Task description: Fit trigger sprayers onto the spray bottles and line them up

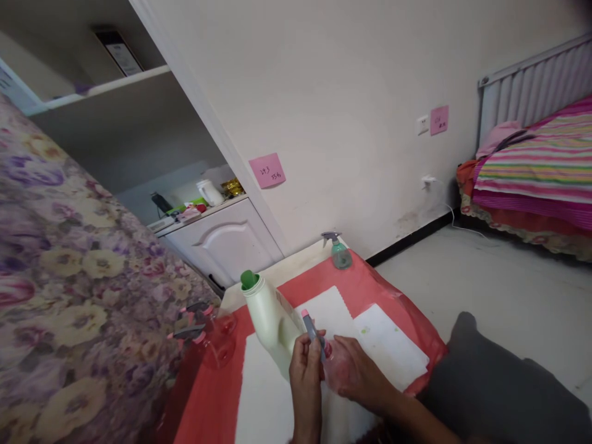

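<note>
My left hand (308, 364) is closed around the grey spray head with a pink nozzle (309, 322). Below and to the right of it, my right hand (361, 373) wraps around the clear pinkish body of the spray bottle (337, 364). The head sits at the bottle's neck; whether it is screwed tight I cannot tell. Just left of my hands, a large pale green jug (272, 317) with a green cap (249, 280) stands tilted in the view. White paper sheets (263, 388) lie beneath.
Clear spray bottles (217, 345) with grey and pink heads stand at the table's left. A green spray bottle (341, 255) is at the far corner. Red cloth (319, 274) covers the table. A floral curtain (83, 296) hangs left, and a bed (536, 179) stands right.
</note>
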Demonstrator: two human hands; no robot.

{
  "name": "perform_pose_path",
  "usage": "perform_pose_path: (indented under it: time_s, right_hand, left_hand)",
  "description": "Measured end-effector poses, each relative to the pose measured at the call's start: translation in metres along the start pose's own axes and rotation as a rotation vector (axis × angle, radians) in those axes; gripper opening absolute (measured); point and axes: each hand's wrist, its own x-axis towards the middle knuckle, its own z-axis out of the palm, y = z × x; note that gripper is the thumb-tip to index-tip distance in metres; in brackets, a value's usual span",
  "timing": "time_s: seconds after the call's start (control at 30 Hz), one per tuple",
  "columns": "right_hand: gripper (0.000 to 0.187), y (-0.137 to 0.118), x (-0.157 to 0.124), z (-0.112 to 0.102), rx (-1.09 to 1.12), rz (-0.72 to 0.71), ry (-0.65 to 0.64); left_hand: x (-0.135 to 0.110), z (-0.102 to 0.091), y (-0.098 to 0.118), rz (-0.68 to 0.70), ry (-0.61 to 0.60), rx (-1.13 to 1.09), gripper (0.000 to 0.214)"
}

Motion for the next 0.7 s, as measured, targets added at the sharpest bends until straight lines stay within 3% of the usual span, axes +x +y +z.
perform_pose_path:
  time_s: [0.4, 0.7]
  right_hand:
    - [0.081, -0.005, 0.0, -0.009, 0.038, 0.025, -0.058]
    - [0.075, -0.017, 0.003, -0.012, 0.005, 0.002, -0.069]
  left_hand:
    - [0.001, 0.0, 0.003, -0.007, -0.094, 0.052, 0.037]
    - [0.003, 0.001, 0.0, -0.002, -0.096, 0.052, 0.038]
